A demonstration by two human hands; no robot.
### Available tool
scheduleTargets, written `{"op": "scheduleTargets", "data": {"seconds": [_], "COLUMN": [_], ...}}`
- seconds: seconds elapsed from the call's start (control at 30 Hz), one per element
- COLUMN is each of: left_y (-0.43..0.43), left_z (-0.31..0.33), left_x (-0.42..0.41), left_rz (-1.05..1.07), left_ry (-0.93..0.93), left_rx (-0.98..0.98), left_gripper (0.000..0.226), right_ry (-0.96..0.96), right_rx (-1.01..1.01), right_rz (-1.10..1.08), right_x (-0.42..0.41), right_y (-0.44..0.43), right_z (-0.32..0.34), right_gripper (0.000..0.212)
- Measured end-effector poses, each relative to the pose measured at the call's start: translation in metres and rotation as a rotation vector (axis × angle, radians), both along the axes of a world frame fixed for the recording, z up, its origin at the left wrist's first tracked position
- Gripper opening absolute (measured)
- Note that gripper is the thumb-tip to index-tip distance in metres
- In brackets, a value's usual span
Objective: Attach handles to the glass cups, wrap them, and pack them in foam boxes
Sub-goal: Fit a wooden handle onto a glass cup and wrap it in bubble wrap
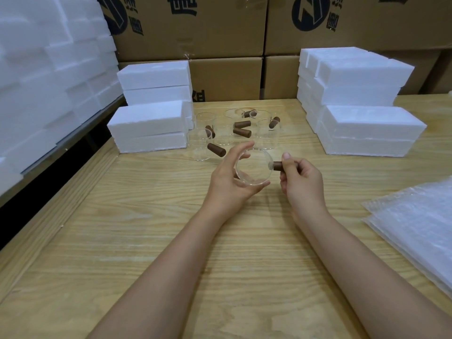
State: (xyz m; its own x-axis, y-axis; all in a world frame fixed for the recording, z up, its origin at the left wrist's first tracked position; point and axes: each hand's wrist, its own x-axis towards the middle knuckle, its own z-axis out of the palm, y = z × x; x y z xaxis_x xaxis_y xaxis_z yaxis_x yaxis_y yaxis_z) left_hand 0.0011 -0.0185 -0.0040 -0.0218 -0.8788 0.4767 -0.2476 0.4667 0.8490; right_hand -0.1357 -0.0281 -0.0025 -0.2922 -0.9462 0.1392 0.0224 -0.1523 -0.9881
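Note:
My left hand point(228, 176) grips a clear glass cup point(254, 166) from the left, its open mouth turned toward me, above the middle of the wooden table point(171, 241). My right hand point(302, 179) pinches a brown wooden handle point(277, 165) whose end touches the cup's right side. Behind them stand several more glass cups point(223, 129) with brown handles point(216, 149), some of the handles fixed on, others lying loose among them.
White foam boxes are stacked at the back left point(151, 126) and the back right point(362, 104), with more piled on a shelf at far left point(49, 69). Bubble wrap sheets point(415, 223) lie at the right edge. Cardboard cartons point(220, 33) line the back.

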Motion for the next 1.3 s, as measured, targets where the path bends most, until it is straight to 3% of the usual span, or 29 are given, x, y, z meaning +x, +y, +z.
{"op": "scheduleTargets", "data": {"seconds": [0.2,0.33,0.47,0.57,0.77,0.93,1.03,1.3], "left_y": [0.001,0.002,0.001,-0.001,-0.003,-0.003,0.0,-0.003], "left_z": [0.0,-0.002,-0.004,-0.008,-0.011,-0.007,-0.003,-0.001], "left_x": [-0.001,-0.001,-0.002,-0.003,-0.003,0.0,0.002,0.006], "left_rz": [0.042,0.005,0.01,0.037,0.053,0.055,0.049,-0.005], "left_ry": [-0.065,-0.121,-0.194,-0.225,-0.231,-0.211,-0.159,-0.004], "left_rx": [-0.032,-0.079,-0.149,-0.175,-0.191,-0.072,0.027,0.154], "left_gripper": [0.071,0.069,0.07,0.069,0.071,0.074,0.065,0.069], "right_ry": [0.158,0.194,0.149,0.149,0.346,0.534,0.583,0.48], "right_rx": [-0.135,-0.128,-0.07,-0.028,0.062,0.02,-0.03,-0.166], "right_rz": [0.008,0.034,0.03,0.032,0.009,0.047,0.09,0.249], "right_x": [0.006,0.01,0.009,0.01,0.013,0.013,0.012,-0.002], "right_y": [0.007,0.01,0.01,0.011,0.011,0.012,0.014,0.013], "right_z": [0.004,0.004,0.003,0.006,0.008,0.004,0.003,0.01], "right_gripper": [0.011,0.05,0.042,0.061,0.073,0.082,0.078,0.049]}}
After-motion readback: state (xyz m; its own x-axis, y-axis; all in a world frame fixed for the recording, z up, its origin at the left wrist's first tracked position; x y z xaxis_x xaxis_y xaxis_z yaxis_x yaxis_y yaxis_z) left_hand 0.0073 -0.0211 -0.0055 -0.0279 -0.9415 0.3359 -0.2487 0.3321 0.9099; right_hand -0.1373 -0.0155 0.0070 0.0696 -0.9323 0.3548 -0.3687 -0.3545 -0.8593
